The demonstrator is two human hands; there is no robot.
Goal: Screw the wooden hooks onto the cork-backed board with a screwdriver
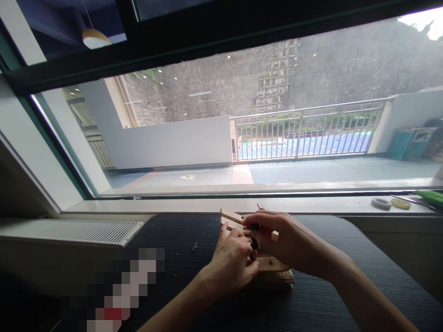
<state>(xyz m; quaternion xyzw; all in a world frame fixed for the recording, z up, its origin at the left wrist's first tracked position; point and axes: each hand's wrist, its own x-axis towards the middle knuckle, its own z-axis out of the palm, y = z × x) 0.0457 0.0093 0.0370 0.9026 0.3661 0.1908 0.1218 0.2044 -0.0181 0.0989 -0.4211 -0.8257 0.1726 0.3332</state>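
Observation:
A small wooden assembly of light wood pieces rests on the black table, with thin wooden slats sticking out at its far side. My right hand is closed around a small black tool held upright over the wood. My left hand is curled beside it, fingertips pinched near the tool's lower end, resting against the wooden assembly. What the left fingers pinch is too small to make out.
A small dark screw lies on the table left of the hands. A white radiator grille sits at the left. On the window sill at right lie tape rolls and a green object. A large window is beyond.

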